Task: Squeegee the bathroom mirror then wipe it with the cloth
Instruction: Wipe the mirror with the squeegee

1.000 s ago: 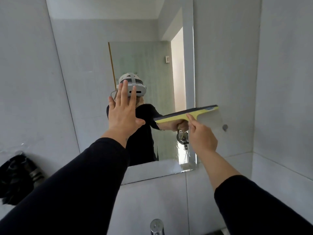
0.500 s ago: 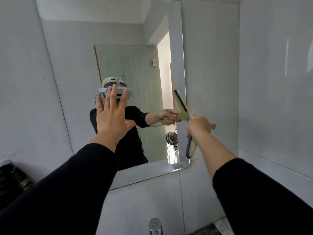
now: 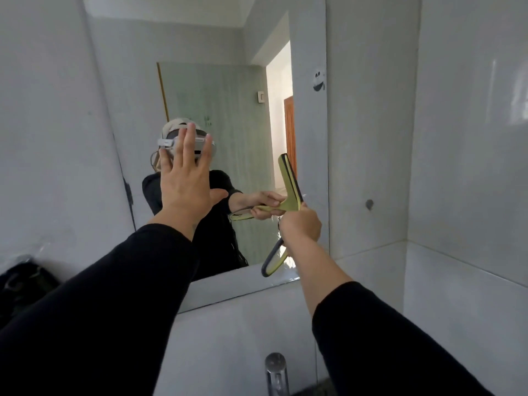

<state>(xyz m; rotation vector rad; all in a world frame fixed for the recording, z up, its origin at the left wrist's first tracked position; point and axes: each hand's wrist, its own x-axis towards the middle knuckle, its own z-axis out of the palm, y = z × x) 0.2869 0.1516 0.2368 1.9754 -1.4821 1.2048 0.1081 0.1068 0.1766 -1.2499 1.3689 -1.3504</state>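
A frameless wall mirror (image 3: pixel 200 52) fills the upper middle of the head view. My right hand (image 3: pixel 301 225) is closed round the handle of a yellow-green squeegee (image 3: pixel 289 178) with a dark rubber blade. The blade stands nearly upright against the glass close to the mirror's right edge. Its looped handle end (image 3: pixel 273 262) hangs below my fist. My left hand (image 3: pixel 185 181) is raised in front of the mirror's middle, fingers spread, palm toward the glass, holding nothing. Whether it touches the glass I cannot tell. No cloth is identifiable.
Grey tiled walls surround the mirror, with a corner on the right. A chrome tap (image 3: pixel 275 372) rises at the bottom centre. A dark bundle (image 3: pixel 20 284) lies at the left edge. A small sticker (image 3: pixel 318 80) and a wall hole (image 3: pixel 369 204) mark the right tiles.
The squeegee blade has turned from nearly horizontal to nearly upright. My left hand has stayed spread before the glass. The view has tilted upward, showing more of the mirror's top.
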